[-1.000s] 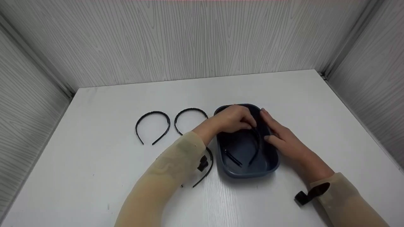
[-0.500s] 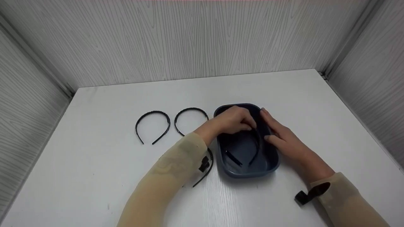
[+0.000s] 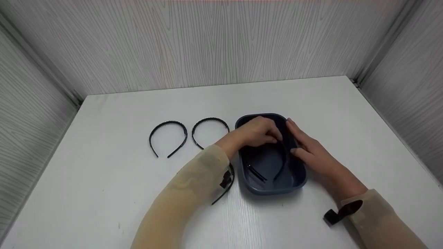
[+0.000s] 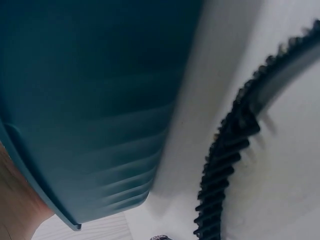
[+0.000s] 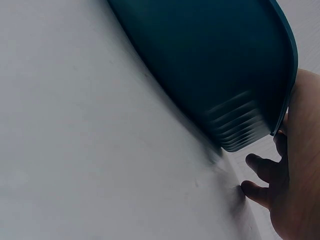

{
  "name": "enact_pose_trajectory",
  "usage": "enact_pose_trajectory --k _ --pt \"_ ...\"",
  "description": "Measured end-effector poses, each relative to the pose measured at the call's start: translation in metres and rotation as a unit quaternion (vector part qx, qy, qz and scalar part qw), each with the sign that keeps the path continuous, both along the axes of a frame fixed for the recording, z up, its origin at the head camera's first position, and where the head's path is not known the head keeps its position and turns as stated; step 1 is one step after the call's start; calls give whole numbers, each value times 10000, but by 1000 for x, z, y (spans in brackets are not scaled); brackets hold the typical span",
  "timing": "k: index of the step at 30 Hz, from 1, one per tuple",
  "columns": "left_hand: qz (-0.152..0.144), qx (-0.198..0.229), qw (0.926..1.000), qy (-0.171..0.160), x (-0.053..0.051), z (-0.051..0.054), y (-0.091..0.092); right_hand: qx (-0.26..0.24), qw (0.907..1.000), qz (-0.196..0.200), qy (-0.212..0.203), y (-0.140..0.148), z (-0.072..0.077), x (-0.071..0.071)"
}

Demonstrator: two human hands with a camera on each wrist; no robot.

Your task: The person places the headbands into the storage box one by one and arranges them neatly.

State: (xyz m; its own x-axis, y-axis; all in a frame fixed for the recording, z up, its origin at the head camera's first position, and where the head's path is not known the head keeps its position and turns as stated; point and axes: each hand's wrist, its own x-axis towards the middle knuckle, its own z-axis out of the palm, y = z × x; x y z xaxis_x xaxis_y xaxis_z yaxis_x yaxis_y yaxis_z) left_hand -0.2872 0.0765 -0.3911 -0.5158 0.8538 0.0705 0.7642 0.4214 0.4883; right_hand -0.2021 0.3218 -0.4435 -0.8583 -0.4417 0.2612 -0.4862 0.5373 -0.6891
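A dark blue box (image 3: 270,191) stands on the white table, right of centre. My left hand (image 3: 258,132) reaches inside it with curled fingers, pinching a black headband (image 3: 285,162) near its upper part; the fingertips are partly hidden. More thin black ends (image 3: 256,173) lie in the box at its left side; how many headbands these belong to I cannot tell. My right hand (image 3: 313,155) holds the right rim, thumb over the edge, and some of its fingers (image 5: 265,170) show spread beyond the box (image 5: 200,60) in the right wrist view.
Two black headbands, one on the left (image 3: 168,122) and one nearer the box (image 3: 210,119), lie on the table (image 3: 86,155). Another headband (image 3: 231,185) is partly under my left forearm; a toothed band (image 4: 215,185) shows beside the box in the left wrist view. Patterned panels surround the table.
My left forearm has shifted very slightly right, and the black ends inside the box have moved a little. The right hand stays in place on the box.
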Motion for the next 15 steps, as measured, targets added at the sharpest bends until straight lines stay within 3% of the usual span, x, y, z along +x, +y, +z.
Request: enact_pose_trajectory --k 15 --pt "48 -45 10000 20 -2 -3 1 -7 10000 3 -86 2 -3 -2"
